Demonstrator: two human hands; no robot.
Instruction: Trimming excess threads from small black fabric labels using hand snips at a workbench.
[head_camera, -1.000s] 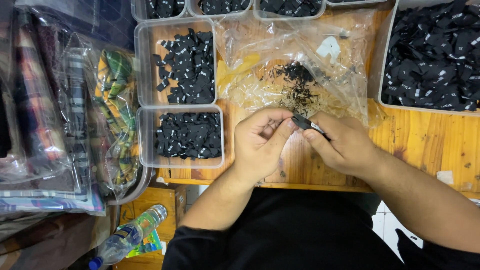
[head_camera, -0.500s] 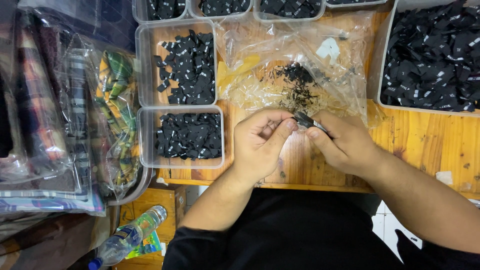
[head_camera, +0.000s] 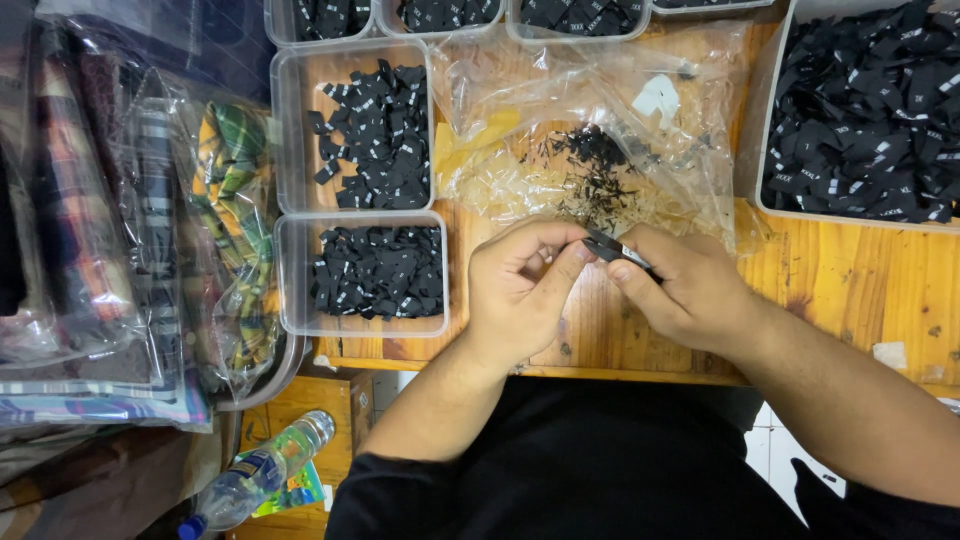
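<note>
Here, at frame centre, I pinch a small black label (head_camera: 612, 248) between both hands, left hand (head_camera: 520, 290) and right hand (head_camera: 680, 295) closed together on it; I'd grip by fingertips, above the clear bag (head_camera: 600, 130).

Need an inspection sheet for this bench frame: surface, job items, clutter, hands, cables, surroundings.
Surface: wooden table, bare wood showing at the right and between the trays.
Job's things: small black label pinched between both hands; clear trays of black labels to the left, a bigger bin of black labels at top right.
Clutter: crumpled clear plastic bag with black scraps lying on it, just beyond the hands.
Hands: left hand and right hand both closed on the label, fingertips meeting.
Cables: nothing seen.
Surroundings: bagged plaid fabric stacked at the left; plastic bottle lying below the table edge.
</note>
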